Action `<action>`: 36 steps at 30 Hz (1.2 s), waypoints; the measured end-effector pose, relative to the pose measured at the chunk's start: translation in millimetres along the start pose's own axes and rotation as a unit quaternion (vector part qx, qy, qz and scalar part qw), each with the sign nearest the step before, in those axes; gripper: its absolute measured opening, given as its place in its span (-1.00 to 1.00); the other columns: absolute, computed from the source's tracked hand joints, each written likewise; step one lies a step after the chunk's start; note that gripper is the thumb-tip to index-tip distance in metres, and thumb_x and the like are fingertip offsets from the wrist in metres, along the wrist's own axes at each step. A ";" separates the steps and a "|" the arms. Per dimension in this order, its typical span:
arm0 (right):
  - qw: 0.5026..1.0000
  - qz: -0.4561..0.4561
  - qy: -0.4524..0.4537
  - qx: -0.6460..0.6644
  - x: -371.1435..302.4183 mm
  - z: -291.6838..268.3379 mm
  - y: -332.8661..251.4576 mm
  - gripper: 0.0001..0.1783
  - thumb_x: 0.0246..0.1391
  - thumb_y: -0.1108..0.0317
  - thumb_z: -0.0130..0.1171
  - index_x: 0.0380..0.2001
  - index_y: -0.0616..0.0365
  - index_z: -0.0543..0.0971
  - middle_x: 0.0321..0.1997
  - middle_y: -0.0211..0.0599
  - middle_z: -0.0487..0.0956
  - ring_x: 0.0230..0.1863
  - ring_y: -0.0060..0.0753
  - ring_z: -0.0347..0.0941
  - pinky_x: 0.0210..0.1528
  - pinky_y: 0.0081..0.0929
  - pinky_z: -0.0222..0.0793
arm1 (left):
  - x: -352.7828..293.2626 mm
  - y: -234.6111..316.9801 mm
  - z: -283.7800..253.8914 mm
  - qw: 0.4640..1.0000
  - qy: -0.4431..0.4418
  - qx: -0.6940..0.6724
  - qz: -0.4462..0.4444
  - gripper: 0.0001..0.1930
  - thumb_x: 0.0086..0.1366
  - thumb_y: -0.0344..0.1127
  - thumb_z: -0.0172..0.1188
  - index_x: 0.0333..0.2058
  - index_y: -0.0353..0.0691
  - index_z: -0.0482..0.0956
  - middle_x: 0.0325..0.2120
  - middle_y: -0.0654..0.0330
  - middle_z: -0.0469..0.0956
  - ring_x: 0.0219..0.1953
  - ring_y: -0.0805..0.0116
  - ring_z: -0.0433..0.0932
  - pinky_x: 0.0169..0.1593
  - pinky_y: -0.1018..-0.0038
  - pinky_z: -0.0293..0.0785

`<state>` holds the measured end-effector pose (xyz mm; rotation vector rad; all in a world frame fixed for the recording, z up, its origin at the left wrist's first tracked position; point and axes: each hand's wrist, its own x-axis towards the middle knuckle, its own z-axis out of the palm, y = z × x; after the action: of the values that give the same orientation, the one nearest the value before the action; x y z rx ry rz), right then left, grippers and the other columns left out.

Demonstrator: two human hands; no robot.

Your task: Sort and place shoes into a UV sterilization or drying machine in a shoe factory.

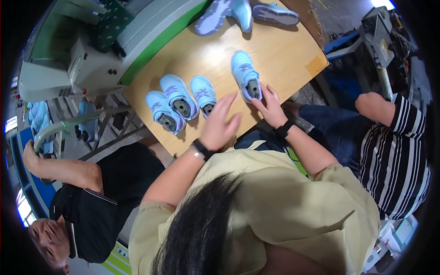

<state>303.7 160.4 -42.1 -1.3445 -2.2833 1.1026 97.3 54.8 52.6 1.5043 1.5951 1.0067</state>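
A light blue sneaker (242,68) with lilac trim stands on the wooden table, its toe pointing away from me. A dark last (253,89) fills its opening. My right hand (272,109) grips this shoe at the heel, thumb on one side and fingers on the other. My left hand (221,124) is open, fingers apart, over the heel end of another blue sneaker (201,89) and partly in front of it. Left of that stand two more sneakers, a middle one (173,89) and a leftmost one (158,104), both with dark lasts inside.
Several blue shoes, one a tipped shoe (275,14), lie at the table's far edge. A green-edged machine (160,39) borders the table (270,41) on the left. People stand close by: a dark-shirted person (91,215) at left, a striped-shirted person (389,156) at right.
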 end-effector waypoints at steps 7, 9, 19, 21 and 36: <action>0.992 -0.055 0.074 -0.087 -31.3 -10.3 32.1 -0.42 -0.04 0.38 0.27 0.11 0.20 0.43 0.22 0.04 0.38 0.26 0.09 0.27 0.32 -0.15 0.15 | 79.0 -70.5 127.8 0.971 0.211 0.018 -0.107 0.00 0.08 -0.24 0.32 0.36 -0.37 -0.14 0.31 -0.41 -0.07 0.37 -0.31 -0.01 0.38 0.06 -0.02; 0.989 -0.039 0.119 -0.075 -34.2 -18.7 26.2 -0.60 0.03 0.48 0.19 -0.01 0.23 0.49 0.17 0.01 0.41 0.20 0.04 0.32 0.27 -0.22 0.22 | 88.1 -51.2 107.2 0.967 0.201 -0.133 -0.083 -0.13 0.09 -0.38 0.20 0.32 -0.38 -0.06 0.27 -0.36 0.08 0.35 -0.21 0.11 0.37 0.16 0.05; 0.952 -0.192 -0.106 0.214 75.8 59.0 -181.7 -0.33 0.07 0.36 0.19 0.22 0.36 0.25 0.24 0.21 0.31 0.30 0.19 0.22 0.37 -0.21 0.11 | 74.2 35.2 -189.2 0.901 0.426 -0.035 0.079 -0.28 0.19 -0.45 0.12 0.29 -0.46 0.02 0.07 0.07 0.35 0.08 0.31 0.38 0.18 0.45 0.30; 0.967 -0.159 -0.173 0.101 89.2 125.9 -165.1 -0.12 -0.01 0.34 0.28 0.33 0.33 0.09 0.37 0.38 0.09 0.41 0.28 0.02 0.40 -0.14 0.05 | 99.1 58.3 -218.6 0.886 0.457 -0.069 0.042 -0.26 0.18 -0.43 0.12 0.29 -0.50 0.00 0.08 0.02 0.35 0.09 0.27 0.37 0.20 0.43 0.27; 0.889 -0.334 0.206 0.238 280.1 -87.2 -283.9 -0.50 0.09 0.49 0.17 0.13 0.25 0.36 0.17 -0.05 0.45 0.18 -0.22 0.40 0.26 -0.35 0.26 | 170.3 -39.1 -271.2 0.856 0.513 0.065 0.012 -0.19 0.20 -0.17 0.32 0.30 -0.39 0.12 0.33 -0.23 0.08 0.40 -0.08 0.03 0.41 0.20 -0.08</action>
<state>25.5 356.3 183.4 -0.4685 -1.7665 0.9237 -174.0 206.1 139.7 1.0715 2.3749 1.9428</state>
